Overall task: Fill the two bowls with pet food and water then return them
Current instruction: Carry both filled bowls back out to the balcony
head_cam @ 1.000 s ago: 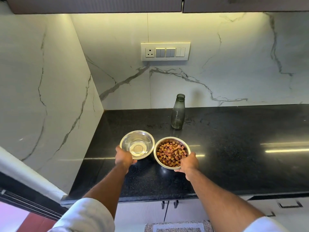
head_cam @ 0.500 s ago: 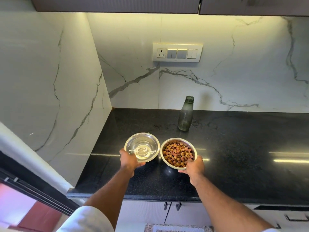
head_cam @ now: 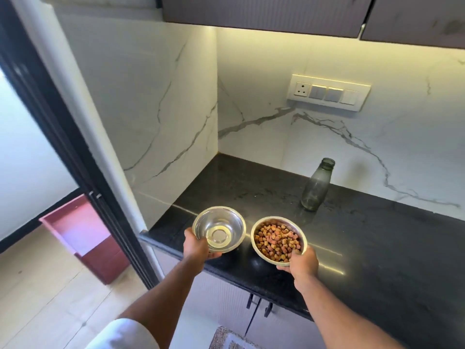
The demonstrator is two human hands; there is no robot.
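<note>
Left hand gripped the near rim of the steel water bowl, held above the counter's front left corner. Right hand clasped the near rim of the steel food bowl, heaped with brown kibble, just beside the first along the front edge. A dark glass bottle stood upright near the counter's back edge.

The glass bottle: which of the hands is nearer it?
Right. The right hand holds the food bowl just in front of the bottle; the left hand is farther left.
</note>
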